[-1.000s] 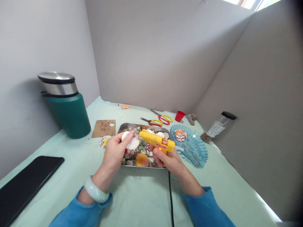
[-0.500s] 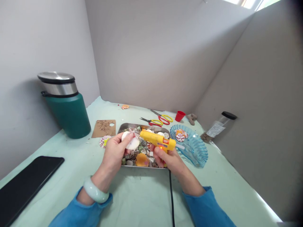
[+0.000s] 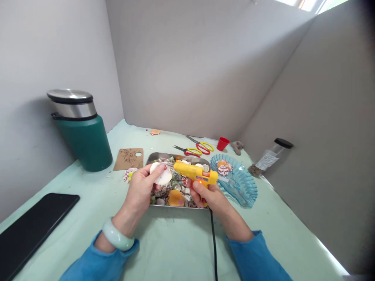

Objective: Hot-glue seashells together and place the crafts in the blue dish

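Note:
Between the thumb and fingers of my left hand [image 3: 142, 185] is a white seashell [image 3: 163, 177], held over a metal tray [image 3: 178, 207] of mixed shells and stones. My right hand [image 3: 207, 195] is wrapped round the handle of a yellow hot glue gun [image 3: 189, 170]. Its nozzle points left and comes up to the shell's upper edge, by my left thumb; whether they touch I cannot tell. An orange light glows on the gun's body, a glue stick [image 3: 224, 179] pokes out of its back, and a black cord [image 3: 213, 242] runs down towards me. An orange shell [image 3: 176, 198] lies in the tray.
A blue scalloped dish [image 3: 249, 191] with decorated shells stands right of the tray. Behind lie two pairs of scissors [image 3: 195, 151] and a red cup [image 3: 223, 144]. To the left are brown card [image 3: 124, 159], a green flask [image 3: 83, 140] and a black phone [image 3: 35, 230]. A jar [image 3: 271, 156] leans at right.
The shell and my left fingers have shifted very slightly left. The cord below the glue gun has swung a little to the right. Both grips stay the same.

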Motion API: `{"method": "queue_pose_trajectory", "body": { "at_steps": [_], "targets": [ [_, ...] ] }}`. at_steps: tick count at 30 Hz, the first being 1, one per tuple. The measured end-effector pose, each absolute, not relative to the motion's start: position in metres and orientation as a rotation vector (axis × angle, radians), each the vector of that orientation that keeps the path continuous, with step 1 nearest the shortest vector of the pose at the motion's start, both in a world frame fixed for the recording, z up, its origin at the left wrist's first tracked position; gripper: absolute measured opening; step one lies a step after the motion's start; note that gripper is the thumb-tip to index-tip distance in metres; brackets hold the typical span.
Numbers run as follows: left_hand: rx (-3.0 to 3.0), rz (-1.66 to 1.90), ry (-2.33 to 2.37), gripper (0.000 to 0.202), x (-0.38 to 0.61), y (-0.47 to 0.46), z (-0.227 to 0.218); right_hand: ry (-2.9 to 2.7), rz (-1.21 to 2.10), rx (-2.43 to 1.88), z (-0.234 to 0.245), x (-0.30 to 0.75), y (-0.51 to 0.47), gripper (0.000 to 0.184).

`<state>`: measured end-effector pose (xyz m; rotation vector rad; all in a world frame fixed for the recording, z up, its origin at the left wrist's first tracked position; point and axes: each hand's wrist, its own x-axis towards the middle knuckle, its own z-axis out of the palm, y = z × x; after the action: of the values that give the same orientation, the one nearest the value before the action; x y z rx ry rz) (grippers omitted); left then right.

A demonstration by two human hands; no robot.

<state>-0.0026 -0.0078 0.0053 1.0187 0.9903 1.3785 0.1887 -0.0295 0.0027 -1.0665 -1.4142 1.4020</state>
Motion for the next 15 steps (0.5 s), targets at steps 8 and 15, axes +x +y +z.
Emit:
{"method": "queue_pose_trajectory", "body": {
  "at_steps": [8, 15],
  "targets": [
    [0.915, 1.407, 0.945, 0.028, -0.0051, -0.0086, 0.0106, -1.418, 1.439, -1.047, 0.005, 0.1901, -0.031, 0.046],
    [1.007, 1.329, 0.934, 0.029, -0.0043, -0.0084, 0.0089, -1.345, 1.458, -1.037, 0.0032, 0.1907, -0.0302, 0.048]
  ]
}}
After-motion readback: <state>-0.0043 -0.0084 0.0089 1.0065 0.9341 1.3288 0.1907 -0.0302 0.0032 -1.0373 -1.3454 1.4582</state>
